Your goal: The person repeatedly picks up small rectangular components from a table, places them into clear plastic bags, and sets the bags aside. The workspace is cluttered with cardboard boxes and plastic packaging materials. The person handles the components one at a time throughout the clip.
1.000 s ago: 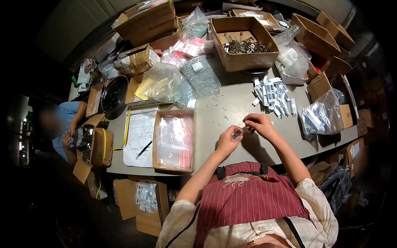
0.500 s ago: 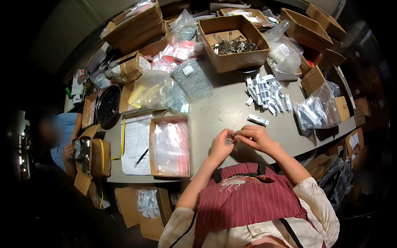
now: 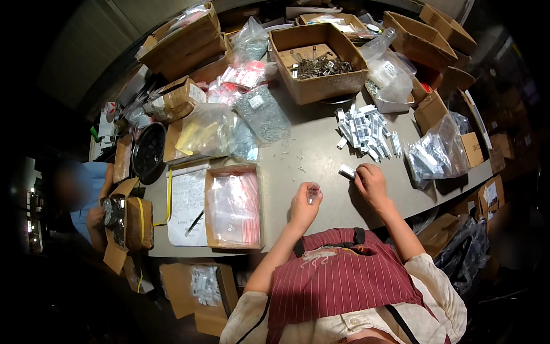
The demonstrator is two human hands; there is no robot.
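Note:
My left hand [image 3: 303, 210] is closed on a small clear plastic bag [image 3: 312, 193], held just above the table near its front edge. Something small shows inside the bag, too small to name. My right hand [image 3: 370, 182] has its fingers on one end of a pale, box-shaped metal piece [image 3: 346, 171] lying on the table; the fingers hide the rest of it. Beyond that hand lies a pile of similar metal pieces [image 3: 364, 131]. Several tiny screws [image 3: 301, 168] are scattered on the tabletop ahead of my left hand.
An open box of flat plastic bags [image 3: 232, 209] stands to the left, beside a written sheet [image 3: 186, 200] with a pen [image 3: 195, 222]. A big carton of metal clips [image 3: 318, 66] stands at the back. A bag of metal pieces [image 3: 432, 155] lies right. Another person [image 3: 91, 189] works far left.
My hands have parted. The right one has moved right and forward from the bag onto the metal piece, while the left stays back with the bag.

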